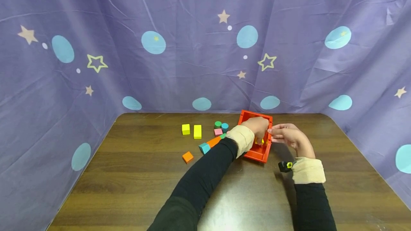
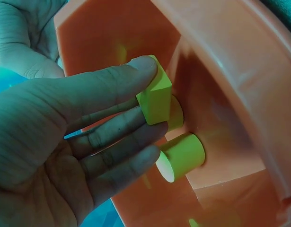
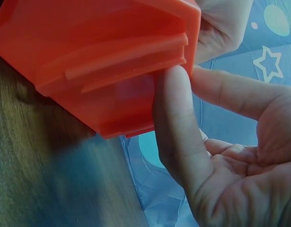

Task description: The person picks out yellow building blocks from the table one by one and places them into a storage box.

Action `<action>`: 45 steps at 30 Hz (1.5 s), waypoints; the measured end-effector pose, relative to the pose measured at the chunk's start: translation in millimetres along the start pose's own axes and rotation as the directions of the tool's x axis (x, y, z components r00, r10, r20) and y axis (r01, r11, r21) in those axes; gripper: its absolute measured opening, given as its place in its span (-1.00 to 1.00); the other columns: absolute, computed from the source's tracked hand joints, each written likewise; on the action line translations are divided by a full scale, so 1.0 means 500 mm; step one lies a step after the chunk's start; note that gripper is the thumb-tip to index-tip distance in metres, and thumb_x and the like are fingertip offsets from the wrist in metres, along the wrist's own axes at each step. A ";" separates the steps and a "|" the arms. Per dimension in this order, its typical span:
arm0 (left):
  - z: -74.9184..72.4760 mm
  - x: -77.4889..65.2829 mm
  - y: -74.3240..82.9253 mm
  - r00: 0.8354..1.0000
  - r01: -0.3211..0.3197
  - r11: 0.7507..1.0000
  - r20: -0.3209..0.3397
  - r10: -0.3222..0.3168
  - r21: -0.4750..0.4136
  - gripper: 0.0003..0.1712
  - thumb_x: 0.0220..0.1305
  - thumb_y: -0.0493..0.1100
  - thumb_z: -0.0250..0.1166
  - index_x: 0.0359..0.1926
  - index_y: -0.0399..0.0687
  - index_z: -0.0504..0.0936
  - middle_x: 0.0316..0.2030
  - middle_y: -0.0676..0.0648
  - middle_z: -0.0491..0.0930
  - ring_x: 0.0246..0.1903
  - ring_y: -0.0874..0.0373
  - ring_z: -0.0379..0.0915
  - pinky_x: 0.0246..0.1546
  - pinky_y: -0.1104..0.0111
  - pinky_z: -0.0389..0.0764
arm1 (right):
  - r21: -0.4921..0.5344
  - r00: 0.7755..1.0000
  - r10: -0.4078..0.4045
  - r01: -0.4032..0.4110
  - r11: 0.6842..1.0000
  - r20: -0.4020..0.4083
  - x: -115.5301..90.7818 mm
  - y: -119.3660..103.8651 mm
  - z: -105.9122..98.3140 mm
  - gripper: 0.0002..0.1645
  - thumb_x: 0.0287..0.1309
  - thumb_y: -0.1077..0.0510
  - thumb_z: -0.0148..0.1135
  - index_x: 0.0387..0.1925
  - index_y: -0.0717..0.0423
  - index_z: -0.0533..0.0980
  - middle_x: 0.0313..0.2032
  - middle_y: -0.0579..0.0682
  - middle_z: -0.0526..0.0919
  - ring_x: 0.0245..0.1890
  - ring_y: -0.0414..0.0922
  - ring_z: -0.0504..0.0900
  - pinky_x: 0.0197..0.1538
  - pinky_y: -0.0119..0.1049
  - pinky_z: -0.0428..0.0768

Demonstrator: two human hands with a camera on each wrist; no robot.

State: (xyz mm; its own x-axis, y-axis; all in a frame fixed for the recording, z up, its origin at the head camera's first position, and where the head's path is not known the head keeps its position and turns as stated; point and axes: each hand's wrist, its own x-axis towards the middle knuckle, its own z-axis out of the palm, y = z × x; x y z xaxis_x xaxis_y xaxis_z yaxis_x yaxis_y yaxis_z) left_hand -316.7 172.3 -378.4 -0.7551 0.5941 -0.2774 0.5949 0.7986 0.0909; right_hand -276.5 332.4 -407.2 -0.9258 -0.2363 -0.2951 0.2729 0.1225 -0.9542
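Observation:
My left hand (image 1: pixel 256 126) reaches into a red plastic box (image 1: pixel 255 157) on the table. In the left wrist view its thumb and fingers pinch a yellow rectangular block (image 2: pixel 157 99). Just below that block, a yellow cylinder (image 2: pixel 185 156) lies by the fingertips, and a second yellow cylinder (image 2: pixel 175 114) is partly hidden behind the block. My right hand (image 1: pixel 290 137) is at the box's right side. In the right wrist view its thumb and a finger grip the edge of the box wall, next to a ridge (image 3: pixel 131 61) on the outside.
Left of the box are two yellow blocks (image 1: pixel 197 132), a green cylinder (image 1: pixel 218 124), a blue cylinder (image 1: pixel 224 127), a pink block (image 1: pixel 218 132), an orange block (image 1: pixel 187 157) and a blue block (image 1: pixel 204 148). A purple patterned curtain (image 1: pixel 179 81) hangs behind the wooden table (image 1: pixel 128 181).

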 end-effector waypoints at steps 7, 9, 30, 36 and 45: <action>0.000 0.004 -0.001 1.000 0.008 1.000 -0.002 -0.008 0.016 -0.59 -0.02 -0.12 0.65 -0.11 0.05 0.73 -0.12 0.12 0.71 -0.20 0.24 0.58 -0.09 0.41 0.64 | -0.013 1.000 -0.007 0.007 1.000 0.003 0.003 -0.004 -0.001 -0.73 0.43 0.33 0.04 0.05 0.44 0.34 -0.31 -0.21 0.72 -0.37 -0.33 0.68 -0.16 -0.43 0.72; 0.002 0.003 -0.002 1.000 0.012 1.000 -0.003 -0.012 0.017 -0.59 -0.02 -0.12 0.65 -0.11 0.05 0.73 -0.12 0.12 0.71 -0.21 0.23 0.58 -0.10 0.42 0.64 | -0.008 1.000 -0.007 0.007 1.000 0.004 0.003 -0.004 -0.001 -0.75 0.43 0.33 0.04 0.04 0.43 0.35 -0.31 -0.20 0.71 -0.37 -0.33 0.68 -0.16 -0.43 0.72; -0.006 -0.010 0.022 0.982 0.162 0.987 0.093 -0.164 0.020 -0.60 0.07 -0.17 0.59 -0.05 0.12 0.69 -0.10 0.15 0.67 -0.20 0.22 0.56 -0.12 0.40 0.66 | 0.001 1.000 -0.005 0.005 1.000 0.012 0.000 -0.004 0.002 -0.85 0.43 0.32 0.08 -0.05 0.33 0.39 -0.37 -0.19 0.69 -0.37 -0.31 0.68 -0.16 -0.42 0.72; -0.008 -0.028 0.028 0.990 0.127 0.988 0.051 -0.132 0.082 -0.63 0.10 -0.16 0.57 -0.06 0.11 0.69 -0.12 0.13 0.66 -0.20 0.22 0.52 -0.07 0.44 0.63 | 0.010 1.000 -0.007 0.007 1.000 0.014 0.001 -0.003 0.000 -0.84 0.42 0.34 0.08 -0.04 0.34 0.38 -0.39 -0.19 0.70 -0.39 -0.30 0.69 -0.15 -0.39 0.73; 0.004 -0.030 0.025 0.997 0.082 0.991 -0.009 -0.081 0.107 -0.69 0.11 -0.19 0.55 -0.11 0.08 0.70 -0.20 0.10 0.64 -0.24 0.20 0.51 -0.10 0.44 0.62 | 0.016 1.000 -0.014 0.013 1.000 0.015 0.002 0.002 -0.003 -0.90 0.43 0.34 0.06 -0.09 0.30 0.40 -0.38 -0.19 0.70 -0.38 -0.30 0.68 -0.18 -0.42 0.73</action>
State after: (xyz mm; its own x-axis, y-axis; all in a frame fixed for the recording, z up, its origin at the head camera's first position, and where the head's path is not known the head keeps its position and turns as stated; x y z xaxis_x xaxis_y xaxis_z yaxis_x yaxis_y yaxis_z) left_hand -297.3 173.0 -375.1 -0.8033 0.5281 -0.2754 0.5573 0.8296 -0.0347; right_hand -277.4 333.9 -408.2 -0.9254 -0.2524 -0.2829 0.2646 0.1043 -0.9587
